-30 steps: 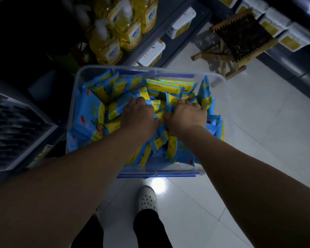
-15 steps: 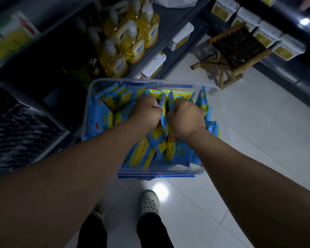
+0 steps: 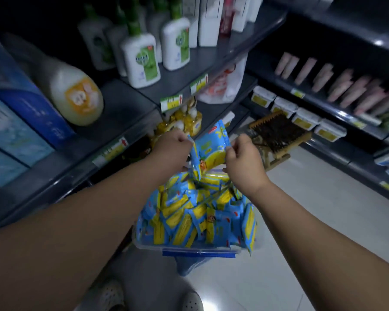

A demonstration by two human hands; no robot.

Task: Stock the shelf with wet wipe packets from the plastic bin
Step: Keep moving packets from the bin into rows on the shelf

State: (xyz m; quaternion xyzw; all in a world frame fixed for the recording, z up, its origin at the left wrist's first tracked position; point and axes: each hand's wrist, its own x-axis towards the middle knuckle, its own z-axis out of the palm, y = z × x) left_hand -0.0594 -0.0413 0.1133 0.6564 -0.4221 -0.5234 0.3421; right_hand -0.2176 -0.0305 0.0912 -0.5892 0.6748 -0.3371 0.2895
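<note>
Hands, left hand [image 3: 173,145] and right hand [image 3: 243,157], clenched blue-and-yellow wet wipe packets [image 3: 211,150] above the clear plastic bin [image 3: 151,244]. Slippery film could let some drop before the grey metal shelf [image 3: 126,97].

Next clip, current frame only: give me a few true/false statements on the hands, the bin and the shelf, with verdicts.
1. Both the left hand and the right hand grip wet wipe packets above the plastic bin. True.
2. The plastic bin is empty. False: many blue and yellow packets fill it.
3. On a shelf stand white bottles with green labels. True.
4. The right hand rests on the shelf. False: it holds packets over the bin.
</note>
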